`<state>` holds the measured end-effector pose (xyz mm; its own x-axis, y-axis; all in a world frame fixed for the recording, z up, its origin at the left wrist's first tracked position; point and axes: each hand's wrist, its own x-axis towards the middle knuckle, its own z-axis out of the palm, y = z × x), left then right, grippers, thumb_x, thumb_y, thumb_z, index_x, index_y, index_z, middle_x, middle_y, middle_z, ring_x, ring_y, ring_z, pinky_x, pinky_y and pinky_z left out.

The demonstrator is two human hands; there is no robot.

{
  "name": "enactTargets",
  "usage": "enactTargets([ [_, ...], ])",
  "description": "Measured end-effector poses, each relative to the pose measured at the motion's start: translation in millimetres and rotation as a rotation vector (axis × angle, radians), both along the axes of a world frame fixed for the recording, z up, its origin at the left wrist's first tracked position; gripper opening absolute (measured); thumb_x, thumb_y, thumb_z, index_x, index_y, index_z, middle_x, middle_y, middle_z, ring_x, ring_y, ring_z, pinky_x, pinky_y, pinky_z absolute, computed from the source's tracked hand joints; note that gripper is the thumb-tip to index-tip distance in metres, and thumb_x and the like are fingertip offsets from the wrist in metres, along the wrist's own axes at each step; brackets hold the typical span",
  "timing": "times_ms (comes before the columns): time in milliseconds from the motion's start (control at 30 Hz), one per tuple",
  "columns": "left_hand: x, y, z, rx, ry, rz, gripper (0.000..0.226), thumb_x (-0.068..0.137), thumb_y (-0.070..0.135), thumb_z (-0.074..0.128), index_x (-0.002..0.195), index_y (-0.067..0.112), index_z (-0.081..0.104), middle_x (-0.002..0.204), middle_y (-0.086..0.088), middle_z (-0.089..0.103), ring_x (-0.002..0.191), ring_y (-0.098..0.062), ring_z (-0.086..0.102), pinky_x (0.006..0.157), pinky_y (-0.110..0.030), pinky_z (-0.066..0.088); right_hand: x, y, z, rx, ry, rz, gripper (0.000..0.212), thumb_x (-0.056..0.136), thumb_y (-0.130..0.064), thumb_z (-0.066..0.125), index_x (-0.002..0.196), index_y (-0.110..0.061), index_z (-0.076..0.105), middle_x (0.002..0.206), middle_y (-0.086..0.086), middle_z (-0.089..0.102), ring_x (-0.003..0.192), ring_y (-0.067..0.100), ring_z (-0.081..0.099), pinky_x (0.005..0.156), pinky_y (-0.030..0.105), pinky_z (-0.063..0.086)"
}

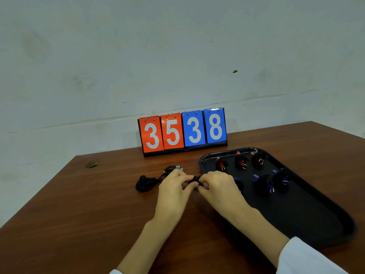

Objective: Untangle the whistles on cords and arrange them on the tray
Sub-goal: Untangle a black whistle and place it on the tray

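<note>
My left hand [174, 186] and my right hand [217, 184] meet over the brown table, and both pinch a black cord bundle [195, 179] between their fingertips. Left of my left hand lies another coil of black cord [144, 183]. A grey whistle [173, 168] sits just behind my left hand. The black tray [296, 214] lies to the right. It holds three red whistles [240, 161] in a back row and purple whistles [263, 182] in a row nearer me, each with its black cord bunched beside it.
A flip scoreboard [182, 132] reading 35 and 38 stands at the back of the table [79, 214] against the white wall. The table's left edge runs diagonally towards me. White sleeves cover my forearms at the bottom of the view.
</note>
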<state>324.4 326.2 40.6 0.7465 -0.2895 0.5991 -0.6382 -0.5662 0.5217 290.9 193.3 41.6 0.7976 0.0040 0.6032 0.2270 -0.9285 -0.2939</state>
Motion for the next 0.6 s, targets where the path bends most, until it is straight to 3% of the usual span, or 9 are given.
enactTargets([
  [100,2,2,1,0.016,-0.006,-0.023,0.020,0.086,0.014,0.066,0.105,0.014,0.072,0.092,0.006,0.060,0.086,-0.006,0.056,0.082,-0.024,0.052,1,-1,-2,-0.028,0.018,0.017,0.007,0.074,-0.016,0.074,0.072,-0.013,0.069,0.063,0.000,0.061,0.062,0.006,0.040,0.058,0.021,0.033],
  [300,1,-1,-2,0.152,-0.011,0.053,0.012,0.091,0.016,0.057,0.094,0.015,0.069,0.091,0.007,0.055,0.074,-0.003,0.051,0.067,-0.012,0.043,2,3,-7,-0.065,0.027,0.058,0.007,0.072,-0.015,0.075,0.072,-0.014,0.068,0.063,-0.001,0.061,0.061,0.016,0.055,0.057,0.026,0.043],
  [433,11,-2,2,-0.098,0.340,0.037,0.013,0.094,0.014,0.051,0.096,0.014,0.064,0.090,0.004,0.059,0.077,-0.002,0.053,0.064,-0.010,0.041,2,1,-3,-0.028,0.073,0.054,0.018,0.087,-0.024,0.061,0.100,-0.014,0.069,0.090,0.001,0.067,0.086,0.016,0.059,0.078,0.026,0.045],
  [500,14,0,3,-0.142,0.483,-0.035,0.017,0.096,0.014,0.048,0.104,0.011,0.064,0.091,0.005,0.059,0.082,-0.002,0.053,0.066,-0.011,0.040,2,-1,-2,-0.027,0.091,0.044,0.021,0.089,-0.027,0.058,0.104,-0.016,0.067,0.096,0.000,0.067,0.091,0.013,0.057,0.079,0.021,0.041],
  [600,14,4,3,-0.218,0.504,-0.076,0.017,0.091,0.010,0.057,0.105,0.018,0.062,0.087,0.003,0.062,0.086,-0.010,0.059,0.071,-0.014,0.044,1,-2,-2,-0.034,0.106,0.040,0.022,0.089,-0.029,0.058,0.102,-0.015,0.068,0.094,0.000,0.066,0.089,0.013,0.056,0.077,0.020,0.039],
])
